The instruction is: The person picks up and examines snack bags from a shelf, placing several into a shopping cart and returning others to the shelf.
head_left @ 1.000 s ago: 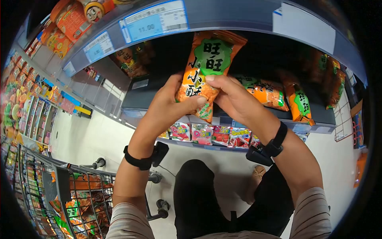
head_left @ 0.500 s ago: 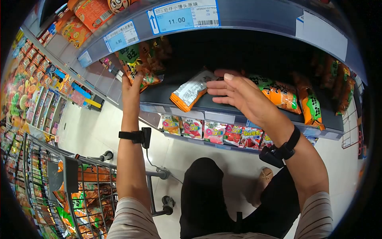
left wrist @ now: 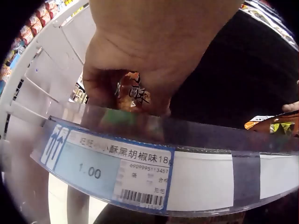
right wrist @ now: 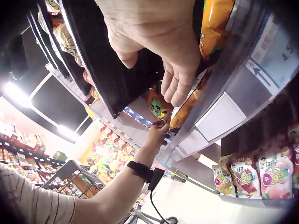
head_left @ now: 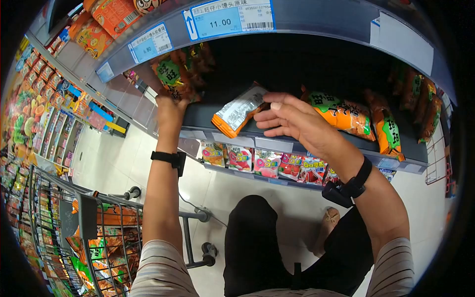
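A packet (head_left: 236,115) lies on the shelf (head_left: 201,116), silver face up, long axis slanting from near left to far right. Left of the packet, the left hand (head_left: 170,113) grips the near end of a bag (head_left: 167,74), whose green end points away. Right of the packet, the right hand (head_left: 302,121) has its fingers extended; whether it touches the packet, I cannot tell.

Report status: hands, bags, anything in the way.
Left hand grips bag, shelf's left end. Right hand holding nothing, fingers extended. Face-down bag between hands; no blockage visible.
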Motion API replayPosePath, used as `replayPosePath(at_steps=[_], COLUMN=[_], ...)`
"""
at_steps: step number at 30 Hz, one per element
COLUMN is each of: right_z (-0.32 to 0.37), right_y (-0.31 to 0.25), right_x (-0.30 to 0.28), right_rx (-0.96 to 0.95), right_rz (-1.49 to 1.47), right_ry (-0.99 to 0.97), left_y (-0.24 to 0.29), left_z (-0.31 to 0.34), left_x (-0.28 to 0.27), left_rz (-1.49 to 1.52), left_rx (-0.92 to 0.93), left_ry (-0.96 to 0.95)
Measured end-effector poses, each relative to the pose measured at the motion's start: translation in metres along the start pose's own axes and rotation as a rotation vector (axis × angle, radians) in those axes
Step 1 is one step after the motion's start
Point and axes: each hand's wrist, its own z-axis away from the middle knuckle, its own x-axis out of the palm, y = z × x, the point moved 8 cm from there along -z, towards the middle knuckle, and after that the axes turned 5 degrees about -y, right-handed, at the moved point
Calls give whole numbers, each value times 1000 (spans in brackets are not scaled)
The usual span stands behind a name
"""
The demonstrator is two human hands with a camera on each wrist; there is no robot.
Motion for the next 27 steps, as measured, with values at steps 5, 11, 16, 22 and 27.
replayPosePath(at_steps=[5, 11, 16, 22, 27], right_z=[6, 25, 41, 63, 54], right_y=[1, -15, -59, -98, -86], right_x=[1, -12, -74, -122, -97], right_rx=[40, -16, -208, -437, -290], right_rz=[135, 319, 316, 331, 358], right_ry=[-24, -40, 279, 537, 492], left_y=[-31, 15, 153, 308, 335], left_z=[-14, 17, 63, 105, 97], left_x=[35, -15, -46, -13, 51], left_rz=[55, 41, 348, 507, 429], left_rx=[13, 38, 317, 734, 753], left_ry=[18, 118, -39, -354, -540])
